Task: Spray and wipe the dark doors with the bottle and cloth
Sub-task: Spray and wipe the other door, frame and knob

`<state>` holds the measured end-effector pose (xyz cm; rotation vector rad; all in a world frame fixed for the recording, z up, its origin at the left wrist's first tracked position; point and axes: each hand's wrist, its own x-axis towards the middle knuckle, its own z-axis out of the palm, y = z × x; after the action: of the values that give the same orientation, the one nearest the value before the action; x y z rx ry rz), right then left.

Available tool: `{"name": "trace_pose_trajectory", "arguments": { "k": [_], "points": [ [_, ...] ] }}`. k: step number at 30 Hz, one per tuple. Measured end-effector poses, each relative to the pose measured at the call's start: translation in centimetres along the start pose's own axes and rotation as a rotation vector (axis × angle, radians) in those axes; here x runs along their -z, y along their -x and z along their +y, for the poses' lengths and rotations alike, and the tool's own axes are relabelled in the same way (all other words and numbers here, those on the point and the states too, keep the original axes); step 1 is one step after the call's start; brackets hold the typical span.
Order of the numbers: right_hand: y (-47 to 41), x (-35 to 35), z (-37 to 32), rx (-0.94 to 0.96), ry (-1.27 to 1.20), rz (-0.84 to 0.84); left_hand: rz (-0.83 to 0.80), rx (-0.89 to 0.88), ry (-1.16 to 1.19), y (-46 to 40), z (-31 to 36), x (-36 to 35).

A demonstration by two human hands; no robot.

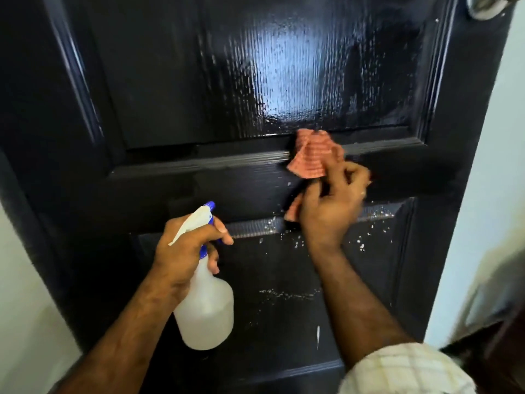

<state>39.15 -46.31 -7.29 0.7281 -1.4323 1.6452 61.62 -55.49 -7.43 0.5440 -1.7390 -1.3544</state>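
Note:
A glossy dark panelled door (176,89) fills the view. Its upper panel shines wet, and white droplets speckle the lower panel. My right hand (329,206) grips a pink cloth (311,156) and holds it against the moulding at the bottom edge of the upper panel. My left hand (184,251) grips the neck of a translucent white spray bottle (207,305) with a blue and white trigger head. The nozzle points toward the door, and the bottle hangs in front of the lower panel.
A silver door knob (483,7) sits at the top right corner. A pale wall (494,172) runs along the door's right edge, and another pale wall (25,322) lies at the lower left. A dark floor patch (494,348) shows at the lower right.

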Motion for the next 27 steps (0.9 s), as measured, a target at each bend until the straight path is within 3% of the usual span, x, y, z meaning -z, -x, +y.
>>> {"name": "trace_pose_trajectory", "arguments": {
  "k": [2, 4, 6, 8, 12, 14, 16, 17, 20, 22, 24, 27],
  "points": [
    [3.4, -1.4, -1.9, 0.19, 0.017, -0.223, -0.006, -0.012, 0.011, 0.1, 0.1, 0.8],
    [5.7, -1.1, -1.7, 0.559, 0.061, -0.52, -0.038, -0.033, 0.016, 0.3, 0.2, 1.4],
    [4.7, 0.3, 0.2, 0.665, 0.093, -0.685, -0.039, -0.026, 0.013, 0.3, -0.1, 1.8],
    [2.6, 2.2, 2.6, 0.528, 0.14, -0.622, -0.016, -0.003, 0.004, 0.2, -0.5, 2.3],
    [-1.7, 2.9, 4.5, 0.031, 0.073, -0.03, -0.014, 0.024, -0.027, 0.0, -1.1, 2.8],
    [-2.4, 0.6, 2.4, -0.154, 0.036, 0.142, 0.0, 0.029, -0.02, -0.3, -1.4, 2.9],
    [-0.7, -1.8, -0.6, -0.107, 0.022, 0.114, 0.013, 0.032, -0.003, -0.4, -1.4, 2.8],
    [1.0, -2.8, -2.4, -0.02, 0.007, 0.023, 0.017, 0.034, 0.011, -0.4, -1.3, 2.9],
    [5.4, -3.8, -4.4, 0.498, 0.02, -0.448, 0.024, 0.023, 0.044, -0.4, -0.9, 3.7],
    [5.3, -3.2, -2.6, 0.759, 0.09, -0.589, 0.036, 0.013, 0.032, -0.2, -0.8, 4.7],
    [4.1, -2.3, -0.9, 0.639, 0.09, -0.484, 0.047, 0.014, 0.019, -0.3, -1.0, 5.7],
    [2.7, -2.8, -2.3, 0.198, 0.001, -0.188, 0.095, 0.028, 0.007, -0.3, -1.3, 7.5]
  ]
}}
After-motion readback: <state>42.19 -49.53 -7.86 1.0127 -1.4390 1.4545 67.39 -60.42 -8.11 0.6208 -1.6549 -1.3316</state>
